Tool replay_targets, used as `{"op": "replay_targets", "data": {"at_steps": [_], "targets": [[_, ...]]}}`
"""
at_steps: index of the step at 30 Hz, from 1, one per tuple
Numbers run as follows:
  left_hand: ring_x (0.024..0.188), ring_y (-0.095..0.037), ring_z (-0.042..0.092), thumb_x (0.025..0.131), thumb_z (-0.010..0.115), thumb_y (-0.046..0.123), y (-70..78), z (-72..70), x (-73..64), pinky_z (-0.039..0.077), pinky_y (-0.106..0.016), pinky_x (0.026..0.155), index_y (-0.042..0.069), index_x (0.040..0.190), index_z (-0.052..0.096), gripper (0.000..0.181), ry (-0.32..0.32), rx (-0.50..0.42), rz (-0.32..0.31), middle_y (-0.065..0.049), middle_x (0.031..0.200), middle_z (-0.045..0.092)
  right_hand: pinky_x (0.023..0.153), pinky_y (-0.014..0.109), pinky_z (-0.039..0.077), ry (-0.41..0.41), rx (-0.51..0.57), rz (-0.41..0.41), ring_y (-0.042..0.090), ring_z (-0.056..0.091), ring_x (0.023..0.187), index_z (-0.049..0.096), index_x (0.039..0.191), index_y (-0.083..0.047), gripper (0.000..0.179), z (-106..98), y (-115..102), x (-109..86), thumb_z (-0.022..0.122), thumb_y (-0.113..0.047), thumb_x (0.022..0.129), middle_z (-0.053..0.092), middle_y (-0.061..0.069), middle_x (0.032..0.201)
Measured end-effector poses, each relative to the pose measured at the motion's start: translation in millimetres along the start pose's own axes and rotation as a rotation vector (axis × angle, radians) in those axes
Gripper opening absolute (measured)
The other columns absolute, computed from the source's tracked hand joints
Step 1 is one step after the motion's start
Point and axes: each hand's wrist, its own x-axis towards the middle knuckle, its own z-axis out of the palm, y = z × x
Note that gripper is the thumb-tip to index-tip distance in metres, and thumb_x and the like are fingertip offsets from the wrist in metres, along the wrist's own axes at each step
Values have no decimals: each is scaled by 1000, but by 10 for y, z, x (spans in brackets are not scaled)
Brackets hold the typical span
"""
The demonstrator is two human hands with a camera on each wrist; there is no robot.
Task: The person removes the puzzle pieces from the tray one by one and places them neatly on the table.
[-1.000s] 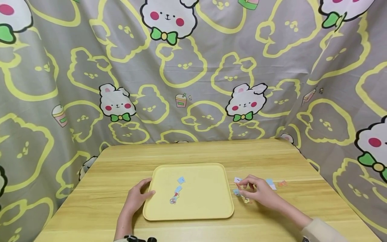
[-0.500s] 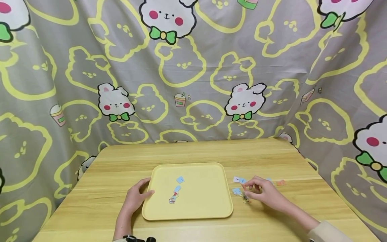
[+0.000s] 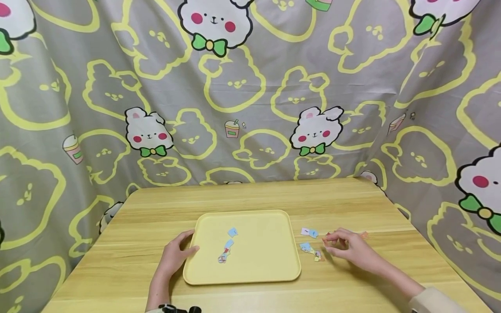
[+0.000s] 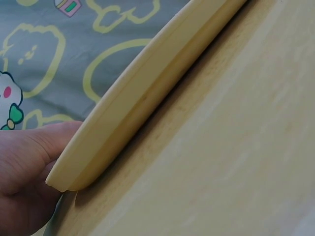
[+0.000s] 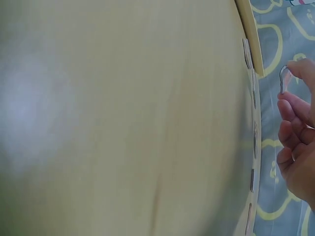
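Note:
My left hand [image 3: 176,252] grips the left rim of a yellow tray [image 3: 266,248], thumb over the edge; the left wrist view shows the tray's side wall [image 4: 123,108] beside it. On the tray lie a blue puzzle piece [image 3: 232,232] and a short joined strip of pieces [image 3: 225,252]. Right of the tray my right hand [image 3: 352,248] pinches a small orange-toned puzzle piece [image 3: 325,241] between thumb and finger. It appears as a thin curved piece [image 5: 282,80] in the right wrist view. Close to this hand lie a white-and-blue pair [image 3: 309,232] and a colourful cluster [image 3: 311,251].
An orange piece [image 3: 365,235] lies beyond the right hand, partly hidden by it. The wooden table [image 3: 242,198] extends around the tray. A grey curtain [image 3: 242,87] with rabbit prints hangs behind and at both sides.
My right hand has moved to the right, away from the tray, with the orange-toned piece. The blue piece beside the white one has come into view. The left hand stays on the tray.

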Motion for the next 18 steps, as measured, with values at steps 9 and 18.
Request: {"op": "replay_targets", "data": {"at_steps": [9, 18], "targets": [[141, -47, 36, 88, 73, 23, -3, 4, 10, 31, -60, 116, 9, 141, 51, 59, 1, 14, 9, -24, 149, 46, 69, 26, 32, 11, -36, 19, 5, 47, 66, 72, 99, -19, 19, -76, 37, -38, 78, -20, 81, 57, -15, 78], [141, -45, 36, 88, 72, 21, -2, 3, 6, 30, -59, 117, 9, 141, 51, 59, 4, 11, 6, -23, 149, 46, 77, 38, 20, 22, -60, 33, 2, 46, 65, 72, 96, -23, 18, -81, 76, -38, 79, -20, 80, 54, -20, 74]]}}
